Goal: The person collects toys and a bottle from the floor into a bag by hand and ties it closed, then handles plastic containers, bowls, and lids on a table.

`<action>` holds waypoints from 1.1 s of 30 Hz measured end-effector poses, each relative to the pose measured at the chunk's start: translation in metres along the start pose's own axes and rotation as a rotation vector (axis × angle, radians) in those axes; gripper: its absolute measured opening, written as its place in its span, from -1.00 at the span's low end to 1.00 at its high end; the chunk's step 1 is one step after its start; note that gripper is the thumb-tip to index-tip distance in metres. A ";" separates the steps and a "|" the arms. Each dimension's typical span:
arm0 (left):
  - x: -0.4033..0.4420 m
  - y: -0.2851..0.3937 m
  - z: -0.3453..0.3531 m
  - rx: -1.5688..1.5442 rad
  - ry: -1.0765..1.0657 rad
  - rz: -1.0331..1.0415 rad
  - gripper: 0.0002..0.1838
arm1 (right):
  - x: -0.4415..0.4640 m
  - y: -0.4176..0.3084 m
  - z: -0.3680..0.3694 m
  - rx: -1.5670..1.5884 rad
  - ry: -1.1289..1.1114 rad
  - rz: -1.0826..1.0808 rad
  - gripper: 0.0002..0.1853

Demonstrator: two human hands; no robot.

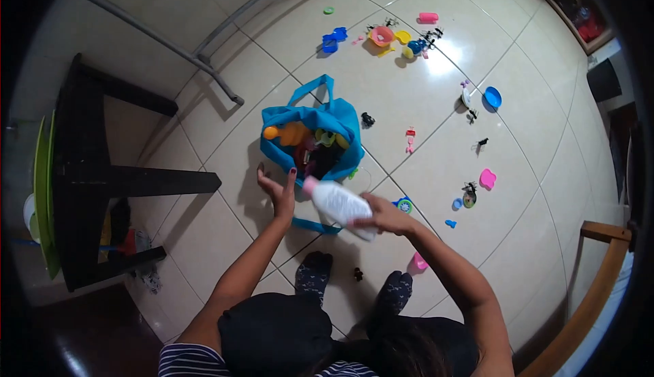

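A blue fabric bag (349, 123) stands open on the tiled floor, with an orange toy (289, 133) and other colourful items inside. My left hand (278, 189) is at the bag's near left edge, fingers spread, holding nothing. My right hand (385, 215) grips the base end of a white bottle (340, 203), slightly blurred, whose pink cap points toward the bag's near rim. Just right of that hand lies a blue and green toy (403, 205), partly hidden.
Small toys lie scattered ahead and right, including a blue dish (493, 97), a pink bowl (382, 35) and a pink flower shape (488, 179). A black stool (157, 179) lies at left. Wooden furniture (599, 288) stands at right.
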State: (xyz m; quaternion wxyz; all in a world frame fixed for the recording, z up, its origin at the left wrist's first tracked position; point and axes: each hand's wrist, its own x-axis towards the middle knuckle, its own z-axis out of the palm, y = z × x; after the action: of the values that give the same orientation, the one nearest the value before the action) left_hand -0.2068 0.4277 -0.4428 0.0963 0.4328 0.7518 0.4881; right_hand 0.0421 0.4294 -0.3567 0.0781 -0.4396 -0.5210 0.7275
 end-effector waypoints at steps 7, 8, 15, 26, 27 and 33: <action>0.038 0.035 0.010 -0.055 -0.287 0.028 -0.58 | 0.100 -0.064 0.005 0.433 0.384 -0.198 -0.34; 0.035 0.043 0.006 -0.047 -0.297 0.042 -0.58 | 0.111 -0.075 0.005 0.445 0.447 -0.293 -0.40; 0.052 0.042 0.004 -0.462 -0.240 -0.161 -0.49 | 0.173 -0.064 -0.004 -0.489 0.807 -0.610 -0.54; -0.022 0.037 -0.026 -0.245 -0.469 0.768 -0.51 | 0.018 0.060 0.040 -0.700 0.325 -0.643 -0.66; -0.024 0.050 -0.024 -0.168 -0.555 0.830 -0.55 | 0.002 0.089 0.061 -0.822 0.257 -0.762 -0.68; -0.088 0.076 0.028 -0.242 -1.415 1.011 -0.38 | -0.018 0.154 0.082 -1.253 -0.162 -0.829 -0.83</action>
State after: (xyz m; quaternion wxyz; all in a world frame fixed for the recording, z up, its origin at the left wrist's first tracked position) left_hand -0.0955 0.3917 -0.4196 0.3575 0.9018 0.1770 0.1659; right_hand 0.0467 0.2947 -0.4682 0.0423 -0.1147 -0.9639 0.2364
